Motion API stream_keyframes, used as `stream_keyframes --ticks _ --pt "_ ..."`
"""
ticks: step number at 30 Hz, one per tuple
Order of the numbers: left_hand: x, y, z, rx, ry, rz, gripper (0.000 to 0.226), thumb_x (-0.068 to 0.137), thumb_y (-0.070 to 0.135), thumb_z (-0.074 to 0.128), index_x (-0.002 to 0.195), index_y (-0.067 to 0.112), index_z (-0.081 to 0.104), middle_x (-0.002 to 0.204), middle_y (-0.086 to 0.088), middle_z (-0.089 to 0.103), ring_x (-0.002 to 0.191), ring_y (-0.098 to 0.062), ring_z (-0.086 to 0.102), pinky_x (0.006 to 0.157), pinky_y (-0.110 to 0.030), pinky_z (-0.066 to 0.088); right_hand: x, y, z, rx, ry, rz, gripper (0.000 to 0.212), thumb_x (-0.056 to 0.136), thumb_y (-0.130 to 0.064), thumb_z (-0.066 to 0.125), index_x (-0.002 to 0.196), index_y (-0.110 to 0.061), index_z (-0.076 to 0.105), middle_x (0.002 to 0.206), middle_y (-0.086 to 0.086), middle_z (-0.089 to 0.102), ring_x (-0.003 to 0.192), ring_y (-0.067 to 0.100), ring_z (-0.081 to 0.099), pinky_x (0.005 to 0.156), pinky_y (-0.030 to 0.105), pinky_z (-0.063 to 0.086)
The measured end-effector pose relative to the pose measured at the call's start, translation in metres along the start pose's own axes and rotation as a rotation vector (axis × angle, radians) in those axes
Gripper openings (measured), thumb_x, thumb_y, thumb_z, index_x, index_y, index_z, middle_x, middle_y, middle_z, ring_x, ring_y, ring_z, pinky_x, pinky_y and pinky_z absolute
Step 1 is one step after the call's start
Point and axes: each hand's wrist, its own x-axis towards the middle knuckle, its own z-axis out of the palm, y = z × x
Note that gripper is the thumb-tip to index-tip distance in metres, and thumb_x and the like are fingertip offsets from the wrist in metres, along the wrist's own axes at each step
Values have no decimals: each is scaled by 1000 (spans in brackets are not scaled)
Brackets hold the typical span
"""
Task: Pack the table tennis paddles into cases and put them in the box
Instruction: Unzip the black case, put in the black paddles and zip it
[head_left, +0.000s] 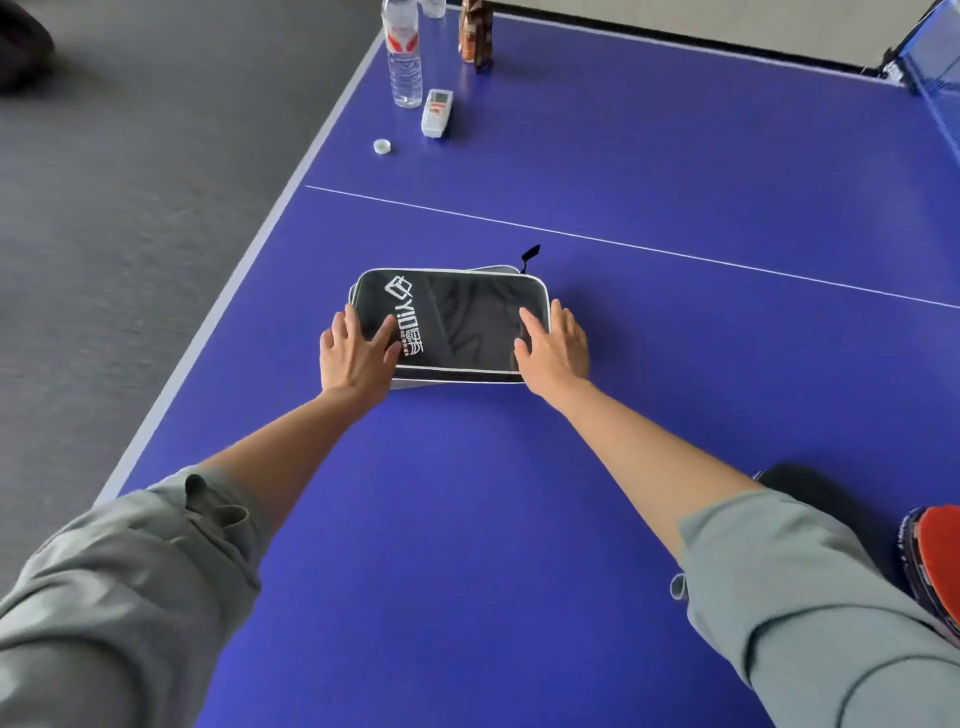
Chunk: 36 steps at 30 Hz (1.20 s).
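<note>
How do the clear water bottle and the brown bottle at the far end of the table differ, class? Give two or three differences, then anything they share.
The water bottle is see-through with a red and white label; the brown bottle is dark and opaque-looking. The water bottle stands nearer the table's left edge, beside a white remote; the brown bottle stands further right. A loose white cap lies near the water bottle. Both stand upright, tops cut off.

black case | flat on table, mid | red paddle | right edge
</note>
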Motion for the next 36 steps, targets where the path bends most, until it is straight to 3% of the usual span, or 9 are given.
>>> stream_keyframes --ticks 4,8,13,21,27,32,36 --pt "2 -2 5 -159 -86 -52 48 97 39 40 143 26 33 143 -23 25 121 -39 36 98 -47 35 -1 -11 8 218 -33 112 48 100 -30 36 147 -27 25 157 15 8 140 33 23 112 41 27" --pt "-1 2 1 -289 -87 -84 49 96 34 48 142 23 36 147 -20 22 124 -39 31 98 -49 36 -4 -18 8 470 24 223 51 94 -19 48 144 -26 35 155 8 19 135 27 36 100 36 41" --pt "-26 7 -4 -363 -41 -89 48 92 28 56 138 17 44 149 -17 27 124 -41 34 102 -46 35 -33 -15 5 543 41 243 55 92 -16 54 143 -27 36 158 6 14 140 24 30 102 36 40" --pt "-150 54 3 -328 112 -109 42 90 32 59 128 17 55 148 -14 30 117 -39 36 102 -44 33 -163 24 11 805 113 317 56 88 -10 58 139 -28 43 156 -2 21 127 15 43 85 15 30" --pt "-264 96 42 -317 36 -200 40 88 36 60 126 23 57 144 -12 31 113 -38 36 101 -43 33 -260 85 51 881 94 297 56 85 -5 60 133 -33 48 153 -5 27 130 16 43 86 19 42" --pt "-310 116 60 -298 40 -234 38 89 34 59 126 28 57 146 -14 29 114 -39 35 100 -46 33 -303 112 65 870 95 246 56 85 -3 57 135 -27 47 154 -3 25 138 12 31 89 16 38" --pt "-315 126 62 -156 -42 -234 42 94 38 47 136 34 45 152 -18 19 124 -43 27 106 -50 23 -312 120 69 883 110 223 56 89 -7 55 141 -21 39 152 -3 30 138 12 33 104 29 41"
